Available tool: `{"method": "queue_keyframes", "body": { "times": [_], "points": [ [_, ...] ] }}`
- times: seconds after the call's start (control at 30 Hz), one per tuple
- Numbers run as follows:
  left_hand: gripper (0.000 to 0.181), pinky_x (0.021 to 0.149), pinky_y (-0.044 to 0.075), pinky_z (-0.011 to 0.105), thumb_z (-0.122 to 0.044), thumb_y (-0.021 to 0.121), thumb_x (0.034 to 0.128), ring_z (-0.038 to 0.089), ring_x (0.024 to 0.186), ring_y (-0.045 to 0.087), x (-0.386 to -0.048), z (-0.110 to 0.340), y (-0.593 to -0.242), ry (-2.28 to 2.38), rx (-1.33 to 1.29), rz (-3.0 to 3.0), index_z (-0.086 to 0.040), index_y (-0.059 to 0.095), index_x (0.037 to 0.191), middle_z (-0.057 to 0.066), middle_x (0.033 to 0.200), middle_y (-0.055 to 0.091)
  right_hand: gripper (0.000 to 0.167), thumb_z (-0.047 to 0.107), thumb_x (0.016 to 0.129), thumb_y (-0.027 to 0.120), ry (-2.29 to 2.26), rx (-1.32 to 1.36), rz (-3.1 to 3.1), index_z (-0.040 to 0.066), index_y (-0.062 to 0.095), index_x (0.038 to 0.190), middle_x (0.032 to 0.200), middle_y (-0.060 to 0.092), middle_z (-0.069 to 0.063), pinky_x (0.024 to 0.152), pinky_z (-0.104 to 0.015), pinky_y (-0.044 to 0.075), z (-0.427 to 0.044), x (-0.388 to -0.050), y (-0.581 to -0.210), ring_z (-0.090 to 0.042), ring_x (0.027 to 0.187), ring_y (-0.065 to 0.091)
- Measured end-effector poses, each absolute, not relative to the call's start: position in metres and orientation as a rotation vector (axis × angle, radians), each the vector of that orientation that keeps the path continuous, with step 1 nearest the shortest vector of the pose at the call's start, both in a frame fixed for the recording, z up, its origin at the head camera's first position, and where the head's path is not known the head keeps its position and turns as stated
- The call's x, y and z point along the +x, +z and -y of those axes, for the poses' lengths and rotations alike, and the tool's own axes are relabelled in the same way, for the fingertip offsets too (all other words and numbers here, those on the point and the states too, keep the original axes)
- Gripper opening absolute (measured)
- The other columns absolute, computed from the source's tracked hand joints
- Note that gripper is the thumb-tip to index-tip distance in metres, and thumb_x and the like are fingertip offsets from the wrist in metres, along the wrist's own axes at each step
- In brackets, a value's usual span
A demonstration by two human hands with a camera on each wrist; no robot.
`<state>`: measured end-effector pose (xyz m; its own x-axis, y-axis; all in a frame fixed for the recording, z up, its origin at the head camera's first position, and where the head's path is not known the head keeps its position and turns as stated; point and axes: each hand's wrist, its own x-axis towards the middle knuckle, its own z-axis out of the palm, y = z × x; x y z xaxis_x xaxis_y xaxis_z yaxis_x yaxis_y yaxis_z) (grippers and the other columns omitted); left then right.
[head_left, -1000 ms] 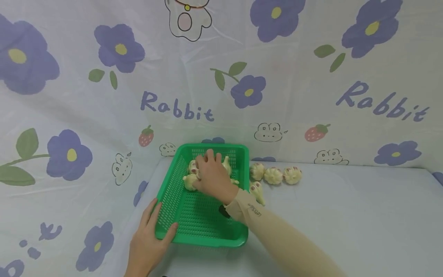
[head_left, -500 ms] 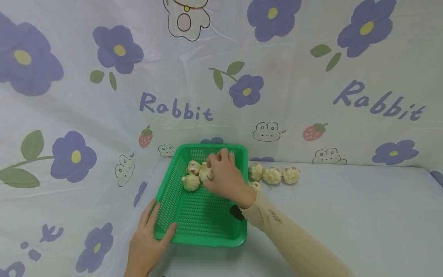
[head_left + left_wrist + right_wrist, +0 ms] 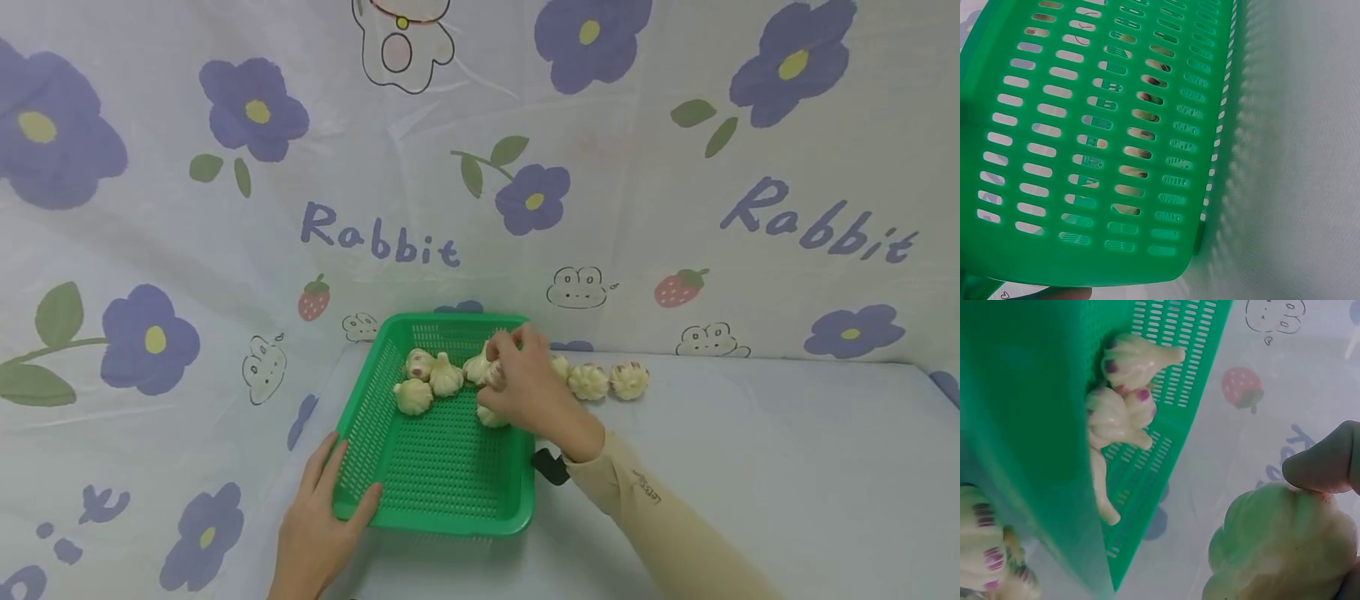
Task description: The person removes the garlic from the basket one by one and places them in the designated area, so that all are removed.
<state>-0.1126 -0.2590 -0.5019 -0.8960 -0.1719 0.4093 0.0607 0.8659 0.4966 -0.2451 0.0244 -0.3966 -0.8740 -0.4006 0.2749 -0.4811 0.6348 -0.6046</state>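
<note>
- While the left hand [image 3: 318, 517] is resting at the lower left of the head view, its fingers are lying fairly straight against the left rim and its thumb is touching the front rim; we are seeing loose contact around the corner.
- Just right of it, the green basket [image 3: 450, 524] is taking up the lower middle; we are judging it light.
- Inside, at its far left, three garlic bulbs [image 3: 446, 375] are lying in a cluster, with another bulb [image 3: 475, 369] sitting right of them.
- Farther right, the right hand [image 3: 532, 387] is reaching over the basket's right side, fingers bent; in the right wrist view's lower right, its thumb [image 3: 1322, 464] is gripping the held bulb [image 3: 1279, 544]. We are judging this light, firm and smooth, perhaps slippery, its rounded middle offering a surer hold than the stem.
- Right of centre, outside the basket, three more bulbs [image 3: 588, 382] are sitting in a row on the white table [image 3: 750, 467], the leftmost partly hidden.
</note>
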Motion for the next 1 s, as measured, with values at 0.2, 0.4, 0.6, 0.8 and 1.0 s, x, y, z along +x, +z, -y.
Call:
{"method": "queue_keyframes", "body": {
  "times": [0.2, 0.4, 0.6, 0.8, 1.0],
  "points": [
    [0.077, 0.1, 0.054, 0.061, -0.048, 0.071, 0.0968, 0.04, 0.144, 0.049, -0.114, 0.258, -0.501, -0.722, 0.086, 2.614, -0.007, 0.046, 0.157, 0.006, 0.166, 0.037, 0.031, 0.014, 0.085, 0.074, 1.053, 0.662, 2.705, 0.011, 0.053, 0.107, 0.117, 0.038, -0.015, 0.081, -0.043, 0.043, -0.042, -0.243, -0.4, -0.034, 0.114, 0.036],
    [0.077, 0.098, 0.055, 0.061, -0.051, 0.07, 0.0972, 0.04, 0.141, 0.051, -0.112, 0.257, -0.499, -0.725, 0.088, 2.613, -0.007, 0.046, 0.156, 0.006, 0.166, 0.038, 0.033, 0.012, 0.08, 0.074, 1.048, 0.58, 2.661, 0.01, 0.056, 0.108, 0.121, 0.044, -0.018, 0.084, -0.044, 0.047, -0.061, -0.243, -0.407, -0.035, 0.114, 0.042],
    [0.077, 0.095, 0.056, 0.061, -0.047, 0.072, 0.096, 0.04, 0.139, 0.053, -0.111, 0.257, -0.499, -0.71, 0.098, 2.597, -0.007, 0.046, 0.156, 0.007, 0.165, 0.04, 0.037, 0.011, 0.079, 0.074, 1.092, 0.477, 2.655, 0.007, 0.058, 0.112, 0.125, 0.042, -0.02, 0.087, -0.049, 0.048, -0.084, -0.243, -0.418, -0.037, 0.12, 0.039],
    [0.077, 0.096, 0.057, 0.06, -0.043, 0.075, 0.0941, 0.039, 0.139, 0.053, -0.112, 0.258, -0.501, -0.688, 0.107, 2.57, -0.009, 0.045, 0.157, 0.006, 0.163, 0.042, 0.035, 0.01, 0.082, 0.073, 1.102, 0.43, 2.652, 0.006, 0.056, 0.112, 0.126, 0.04, -0.021, 0.084, -0.046, 0.047, -0.099, -0.245, -0.428, -0.038, 0.12, 0.037],
    [0.078, 0.097, 0.056, 0.06, -0.04, 0.076, 0.0933, 0.038, 0.139, 0.054, -0.114, 0.255, -0.503, -0.701, 0.103, 2.561, -0.01, 0.045, 0.158, 0.006, 0.162, 0.043, 0.035, 0.012, 0.083, 0.077, 1.082, 0.408, 2.658, 0.008, 0.054, 0.108, 0.12, 0.039, -0.02, 0.079, -0.043, 0.043, -0.108, -0.244, -0.433, -0.039, 0.117, 0.036]
  ]
}}
